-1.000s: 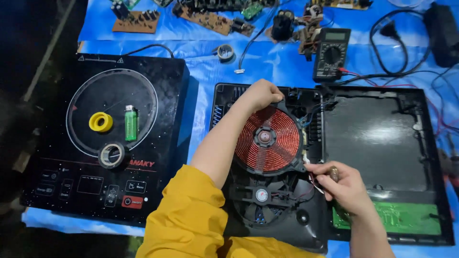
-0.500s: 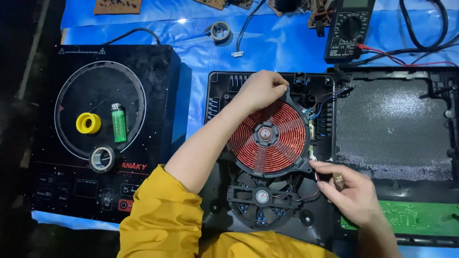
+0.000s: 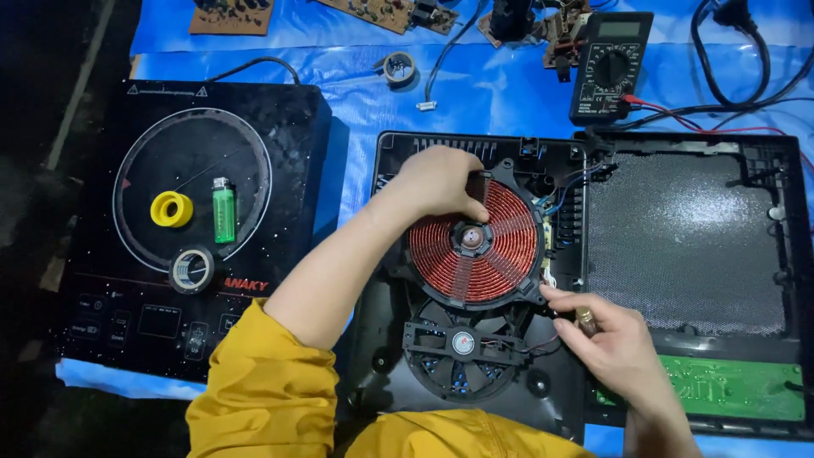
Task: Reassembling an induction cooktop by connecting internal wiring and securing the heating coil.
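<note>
Head camera, looking straight down

One close view from above the tabletop, near edge at the person's chest, far edge upward.

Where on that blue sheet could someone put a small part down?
Bare blue plastic sheet lies between the small grey tape roll and black multimeter. Crowded: the top edge with brown circuit boards, and the red copper coil under both hands.

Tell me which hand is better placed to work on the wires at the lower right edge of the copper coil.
Right. The right hand has its fingertips at the copper coil's lower right rim, by the wires, and pinches a small tool. The left hand lies on the coil's upper left edge, seemingly steadying it.
</note>
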